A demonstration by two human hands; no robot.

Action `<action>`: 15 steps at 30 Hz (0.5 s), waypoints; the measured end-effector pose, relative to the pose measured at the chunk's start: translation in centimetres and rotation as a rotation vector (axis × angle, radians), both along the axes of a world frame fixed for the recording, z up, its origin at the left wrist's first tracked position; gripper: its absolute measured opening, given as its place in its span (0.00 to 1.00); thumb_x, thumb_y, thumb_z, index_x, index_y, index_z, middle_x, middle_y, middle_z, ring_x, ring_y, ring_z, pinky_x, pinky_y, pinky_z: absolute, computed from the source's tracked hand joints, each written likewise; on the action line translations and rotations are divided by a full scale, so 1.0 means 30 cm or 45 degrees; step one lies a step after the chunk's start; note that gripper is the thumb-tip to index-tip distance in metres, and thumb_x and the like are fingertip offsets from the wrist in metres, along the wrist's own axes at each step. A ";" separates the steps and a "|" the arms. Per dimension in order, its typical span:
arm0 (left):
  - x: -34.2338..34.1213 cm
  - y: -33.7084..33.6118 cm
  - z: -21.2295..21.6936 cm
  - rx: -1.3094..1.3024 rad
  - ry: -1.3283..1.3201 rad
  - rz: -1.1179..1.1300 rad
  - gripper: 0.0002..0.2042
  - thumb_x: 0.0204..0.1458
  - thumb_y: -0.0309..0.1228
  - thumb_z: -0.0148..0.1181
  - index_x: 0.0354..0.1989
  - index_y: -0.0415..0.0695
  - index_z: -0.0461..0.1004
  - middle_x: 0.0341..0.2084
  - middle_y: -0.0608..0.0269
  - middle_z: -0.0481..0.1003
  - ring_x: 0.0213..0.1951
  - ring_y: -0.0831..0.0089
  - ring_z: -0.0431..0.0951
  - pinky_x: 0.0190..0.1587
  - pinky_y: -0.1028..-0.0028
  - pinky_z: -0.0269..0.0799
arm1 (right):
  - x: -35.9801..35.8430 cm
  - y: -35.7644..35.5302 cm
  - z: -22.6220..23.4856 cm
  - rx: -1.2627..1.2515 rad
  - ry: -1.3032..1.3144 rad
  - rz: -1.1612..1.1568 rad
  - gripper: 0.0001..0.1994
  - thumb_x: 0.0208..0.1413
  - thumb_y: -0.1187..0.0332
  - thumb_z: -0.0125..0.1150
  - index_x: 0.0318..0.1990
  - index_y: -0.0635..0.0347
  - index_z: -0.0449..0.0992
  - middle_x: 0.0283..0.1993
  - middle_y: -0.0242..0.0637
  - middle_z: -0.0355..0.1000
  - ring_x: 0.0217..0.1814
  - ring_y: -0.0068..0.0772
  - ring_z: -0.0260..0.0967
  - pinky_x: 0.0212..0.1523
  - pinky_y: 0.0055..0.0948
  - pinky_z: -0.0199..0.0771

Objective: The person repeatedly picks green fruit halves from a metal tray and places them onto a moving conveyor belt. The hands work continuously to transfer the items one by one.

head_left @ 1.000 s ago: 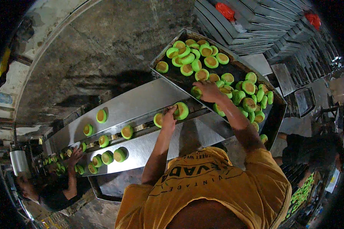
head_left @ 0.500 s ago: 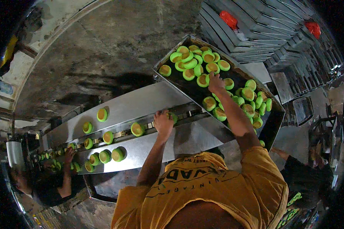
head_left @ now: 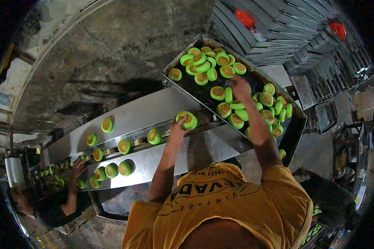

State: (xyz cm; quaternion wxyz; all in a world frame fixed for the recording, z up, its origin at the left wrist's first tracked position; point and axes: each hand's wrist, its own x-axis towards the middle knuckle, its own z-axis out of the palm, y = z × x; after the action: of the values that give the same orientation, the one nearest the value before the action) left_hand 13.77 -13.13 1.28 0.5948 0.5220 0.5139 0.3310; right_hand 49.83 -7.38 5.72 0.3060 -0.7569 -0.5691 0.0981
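Over the conveyor's middle channel, my left hand [head_left: 178, 126] is closed round a green bun with a browned face [head_left: 187, 120]. My right hand [head_left: 240, 88] reaches over the dark metal tray [head_left: 253, 65], among loose green buns. Its fingers are smeared by motion, so I cannot make out whether they hold anything. A bun lying browned face up [head_left: 227, 71] is just beyond that hand, and another bun [head_left: 217, 93] lies to its left. More buns are heaped at the tray's far end and right side, some on edge.
The metal conveyor [head_left: 149, 110] runs leftward with buns in its channel and on both side plates. At its left end a co-worker's hand [head_left: 78, 168] is by the buns. Stacked metal trays [head_left: 274, 37] stand at the back right. Another person [head_left: 328, 199] is at right.
My left hand has closed on a bun and brought it up from the channel. My right hand has shifted slightly within the tray, and buns near it have moved. Channel buns have advanced rightward.
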 end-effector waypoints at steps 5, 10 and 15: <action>-0.103 0.028 -0.142 0.184 0.578 0.046 0.23 0.49 0.42 0.67 0.51 0.40 0.75 0.48 0.48 0.75 0.58 0.55 0.68 0.53 0.56 0.72 | 0.278 0.044 -0.064 -0.698 -0.492 0.104 0.30 0.49 0.53 0.67 0.52 0.67 0.71 0.55 0.64 0.69 0.56 0.64 0.69 0.53 0.50 0.72; -0.150 -0.041 0.081 0.615 1.345 0.105 0.24 0.44 0.41 0.70 0.47 0.39 0.77 0.45 0.40 0.75 0.52 0.47 0.72 0.53 0.54 0.70 | 0.212 -0.006 -0.105 -0.465 -0.742 0.168 0.35 0.51 0.52 0.64 0.58 0.69 0.60 0.51 0.63 0.70 0.52 0.66 0.71 0.52 0.57 0.72; -0.199 -0.005 0.065 0.467 0.758 0.169 0.25 0.44 0.36 0.71 0.50 0.39 0.74 0.40 0.43 0.77 0.41 0.46 0.78 0.44 0.58 0.75 | -0.078 0.026 -0.005 -0.656 -0.306 0.003 0.39 0.51 0.49 0.65 0.63 0.63 0.56 0.53 0.63 0.70 0.51 0.66 0.71 0.51 0.58 0.73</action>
State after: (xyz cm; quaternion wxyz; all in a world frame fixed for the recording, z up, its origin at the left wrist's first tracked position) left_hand 7.81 -13.26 3.22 0.2926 0.6592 0.6295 0.2892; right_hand 47.50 -6.58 5.56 0.0339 -0.8152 -0.5586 0.1493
